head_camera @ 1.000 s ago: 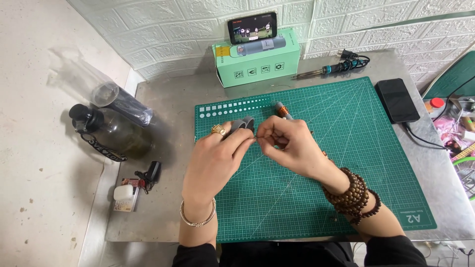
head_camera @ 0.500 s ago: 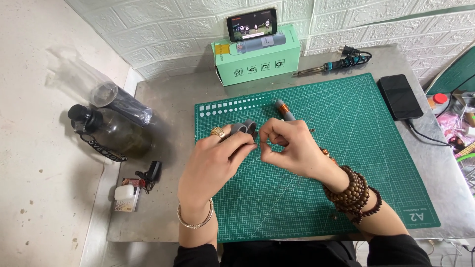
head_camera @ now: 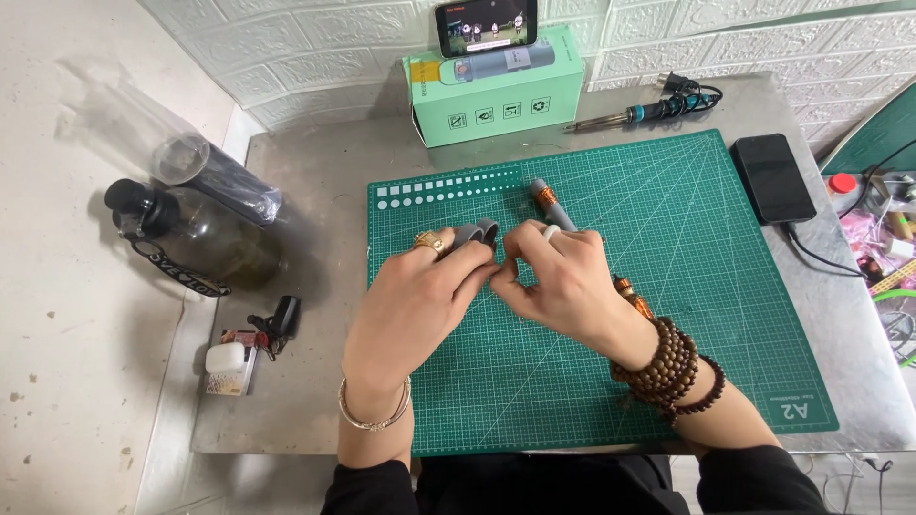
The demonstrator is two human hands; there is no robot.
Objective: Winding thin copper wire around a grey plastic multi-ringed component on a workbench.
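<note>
Barely any change from half a second back: both hands parked in the same spot over the mat, fingertips maybe pulled a touch closer together, everything else on the bench right where it was.

Left hand curled around a small grey loop, looks like a roll of tape or a strap, pinched between thumb and fingers with the loop poking up past the knuckles. Gold ring on one finger, thin bangle on the wrist. Right hand closed too, fingertips meeting the left ones at the grey loop; can't tell exactly what bit is being pinched. White ring on one finger, stacks of brown wooden beads round the wrist.

Both sitting low over the green cutting mat, left of its middle. Grey pen-shaped tool with copper bands lying on the mat, running under the right hand and out by the wrist.

Further back: mint green box with a phone propped on top, soldering iron beside it. Black phone off the mat's right edge. Dark bottle and clear tube out left.
</note>
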